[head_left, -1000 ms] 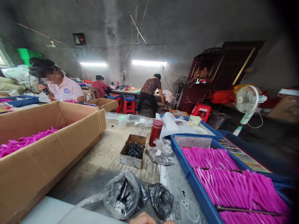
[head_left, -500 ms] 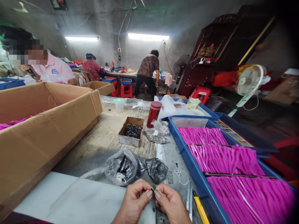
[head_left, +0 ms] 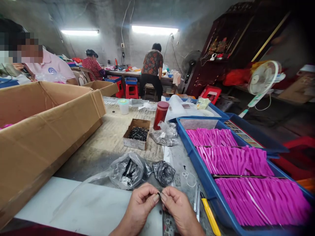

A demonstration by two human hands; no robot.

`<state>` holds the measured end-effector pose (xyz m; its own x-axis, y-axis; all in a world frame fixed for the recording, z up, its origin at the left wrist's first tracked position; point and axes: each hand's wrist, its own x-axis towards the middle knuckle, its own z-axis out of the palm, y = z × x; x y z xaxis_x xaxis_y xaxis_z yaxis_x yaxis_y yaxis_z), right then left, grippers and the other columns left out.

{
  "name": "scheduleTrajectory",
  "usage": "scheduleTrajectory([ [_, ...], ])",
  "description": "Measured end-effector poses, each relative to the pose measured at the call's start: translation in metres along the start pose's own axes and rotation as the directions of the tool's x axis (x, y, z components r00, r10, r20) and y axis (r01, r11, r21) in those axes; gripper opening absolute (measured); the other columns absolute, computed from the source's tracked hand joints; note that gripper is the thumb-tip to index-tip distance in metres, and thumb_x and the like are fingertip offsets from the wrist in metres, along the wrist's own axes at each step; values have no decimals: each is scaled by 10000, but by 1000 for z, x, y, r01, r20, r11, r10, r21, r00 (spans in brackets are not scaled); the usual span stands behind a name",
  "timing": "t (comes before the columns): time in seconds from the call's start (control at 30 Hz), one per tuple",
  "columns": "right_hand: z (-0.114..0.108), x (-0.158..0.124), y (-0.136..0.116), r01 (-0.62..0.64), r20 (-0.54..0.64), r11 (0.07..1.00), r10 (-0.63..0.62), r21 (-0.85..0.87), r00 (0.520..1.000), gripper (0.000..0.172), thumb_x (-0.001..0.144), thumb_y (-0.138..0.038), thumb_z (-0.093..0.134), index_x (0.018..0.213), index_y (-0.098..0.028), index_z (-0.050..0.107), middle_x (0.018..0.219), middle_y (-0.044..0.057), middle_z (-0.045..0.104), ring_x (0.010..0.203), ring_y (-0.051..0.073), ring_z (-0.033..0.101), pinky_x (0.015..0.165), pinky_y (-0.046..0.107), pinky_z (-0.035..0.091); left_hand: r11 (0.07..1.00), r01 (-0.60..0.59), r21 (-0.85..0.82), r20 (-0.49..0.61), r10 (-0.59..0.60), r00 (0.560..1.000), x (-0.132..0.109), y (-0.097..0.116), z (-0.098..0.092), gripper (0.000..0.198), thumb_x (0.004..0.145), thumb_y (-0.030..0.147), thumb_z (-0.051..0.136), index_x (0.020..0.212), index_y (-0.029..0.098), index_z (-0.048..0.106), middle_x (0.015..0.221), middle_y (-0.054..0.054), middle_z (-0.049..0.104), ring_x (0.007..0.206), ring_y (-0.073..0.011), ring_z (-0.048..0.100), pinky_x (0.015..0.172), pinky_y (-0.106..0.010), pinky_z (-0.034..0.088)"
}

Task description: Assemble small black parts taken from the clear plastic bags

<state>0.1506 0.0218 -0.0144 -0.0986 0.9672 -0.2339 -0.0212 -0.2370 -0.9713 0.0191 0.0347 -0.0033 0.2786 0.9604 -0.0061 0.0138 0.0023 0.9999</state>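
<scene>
My left hand and right hand meet low in the middle of the frame, thumbs and forefingers pinched together on one small dark piece held just above the table; it is too small for me to tell its shape. I judge I am in the middle of fitting or sorting one of these little parts, and the next move will want a steady pinch, since a thing this small could slip and be lost on the mottled top. Just above my hands lie two clear plastic bags of dark bits, close enough to reach without stretching. To the lower right, a yellow-handled tool lies beside my right hand, and past it runs the wall of the blue tray full of pink strips, which closes off that side. On the left the big cardboard box hems me in, with a white sheet under my left wrist. Open room lies straight ahead, up to the small carton and red flask.
</scene>
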Motion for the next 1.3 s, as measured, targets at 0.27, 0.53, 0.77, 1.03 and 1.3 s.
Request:
scheduleTrajectory([
  [0.27, 2, 1, -3, -3, -3, 1000, 3, -10, 1000, 334, 629, -464, 529, 524, -182, 384, 465, -70, 357, 456, 78, 286, 439, 203, 228, 998, -16, 56, 0, 16, 1000, -1, 1, -2, 208, 707, 278, 541, 576, 128, 600, 581, -5, 473, 588, -131, 440, 571, -222, 348],
  [0.53, 0, 5, -4, 22, -50, 999, -25, -45, 998, 281, 659, -438, 508, 593, -169, 461, 485, -66, 366, 446, 83, 321, 426, 196, 266, 996, 18, 87, -47, -14, 999, 9, 14, -16, 174, 669, 272, 549, 582, 125, 584, 559, 10, 476, 546, -112, 429, 523, -205, 339],
  [0.77, -23, 23, -16, 203, -62, 769, -300, -606, 952, 176, 755, -275, 413, 746, -180, 561, 679, 20, 577, 656, 167, 531, 601, 243, 387, 933, 31, 360, -263, 69, 962, 79, 57, -64, 192, 646, 289, 483, 602, 124, 570, 416, 69, 383, 375, -64, 336, 387, -171, 264],
  [1.03, -19, 49, -16, 153, 85, 298, -230, -942, 969, 244, 688, -56, 391, 738, -178, 596, 800, 67, 607, 768, 181, 567, 680, 243, 396, 787, -12, 617, -331, 274, 903, 143, 59, -88, 202, 594, 160, 496, 751, 146, 622, 595, 9, 570, 588, -146, 518, 570, -227, 361],
  [1.3, -21, 59, -5, 145, 105, 130, -277, -981, 955, 259, 650, -33, 439, 728, -222, 596, 759, 28, 625, 704, 177, 592, 596, 230, 361, 607, -139, 783, -34, 264, 964, 47, 54, -75, 213, 740, 194, 412, 593, 183, 565, 547, 7, 545, 538, -132, 508, 520, -205, 360],
])
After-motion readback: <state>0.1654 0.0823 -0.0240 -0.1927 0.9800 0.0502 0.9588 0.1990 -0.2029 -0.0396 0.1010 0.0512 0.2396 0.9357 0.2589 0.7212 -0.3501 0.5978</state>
